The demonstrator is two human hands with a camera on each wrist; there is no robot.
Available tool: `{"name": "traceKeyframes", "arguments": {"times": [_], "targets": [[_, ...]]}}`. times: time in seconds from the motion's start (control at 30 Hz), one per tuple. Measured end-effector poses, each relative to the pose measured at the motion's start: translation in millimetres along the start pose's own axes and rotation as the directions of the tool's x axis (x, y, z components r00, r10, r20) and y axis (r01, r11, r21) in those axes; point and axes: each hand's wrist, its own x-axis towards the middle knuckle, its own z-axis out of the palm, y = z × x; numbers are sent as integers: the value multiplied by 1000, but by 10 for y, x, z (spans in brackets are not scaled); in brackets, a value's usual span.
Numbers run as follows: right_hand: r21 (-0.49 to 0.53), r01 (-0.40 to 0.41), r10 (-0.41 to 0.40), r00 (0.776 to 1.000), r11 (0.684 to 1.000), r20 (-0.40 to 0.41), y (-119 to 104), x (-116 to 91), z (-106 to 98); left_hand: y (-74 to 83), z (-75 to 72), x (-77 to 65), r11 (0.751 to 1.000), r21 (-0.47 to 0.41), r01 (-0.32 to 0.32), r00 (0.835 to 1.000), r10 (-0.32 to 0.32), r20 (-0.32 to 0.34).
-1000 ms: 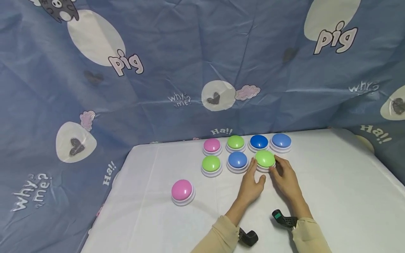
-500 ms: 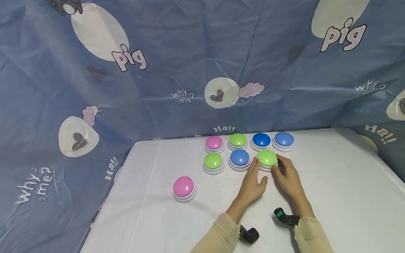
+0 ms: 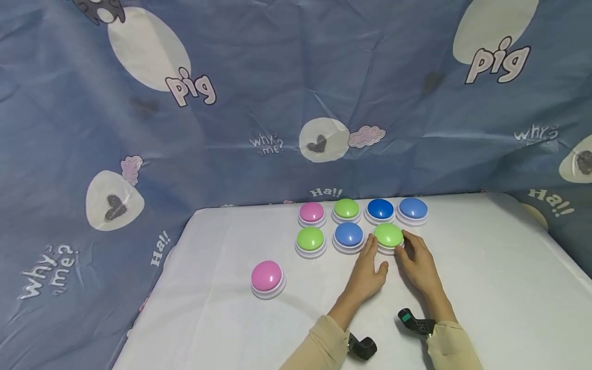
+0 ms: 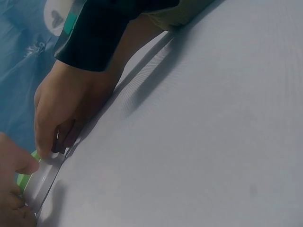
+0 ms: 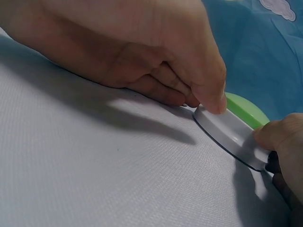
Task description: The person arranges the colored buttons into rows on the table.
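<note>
A green-topped push button (image 3: pixel 388 235) with a white round base lies between my hands on the white table, at the right end of the nearer row. The fingers of my left hand (image 3: pixel 366 275) lie fairly straight along its left side, with the thumb spread apart nearer to me. My right hand (image 3: pixel 420 264) holds the right edge with bent fingers and thumb. In the right wrist view, the right thumb (image 5: pixel 215 97) presses against the white base (image 5: pixel 229 130). The left wrist view shows only part of the green button (image 4: pixel 23 182) between both hands.
Beside it in the nearer row are a blue button (image 3: pixel 349 234) and a green button (image 3: pixel 310 238). Behind stand pink (image 3: pixel 312 211), green (image 3: pixel 346 208), dark blue (image 3: pixel 381 208) and blue (image 3: pixel 413 207) buttons. A separate pink button (image 3: pixel 266 276) sits front left. A printed blue cloth (image 3: pixel 259 103) hangs behind.
Both hands stay at the sides of the green button, with hardly any visible movement. The whole head view shifts slightly; the buttons keep their arrangement.
</note>
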Motion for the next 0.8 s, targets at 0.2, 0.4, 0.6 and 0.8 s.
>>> {"name": "traceKeyframes", "arguments": {"times": [0.2,0.4,0.6,0.8], "targets": [[21,21,-20,1000,1000,-16,-35,-19,44,-19,-36,-50,1000,0,-2,1000,2,-11],[64,13,-10,998,998,-60,-25,-62,22,-4,-97,-91,998,-54,-30,999,29,-24],[203,56,-14,979,978,-203,-120,-37,17,-110,-562,-130,968,-205,-146,987,157,38],[352,280,-154,925,893,-347,-408,-71,49,-290,-1345,-271,954,-211,-215,960,246,134]]}}
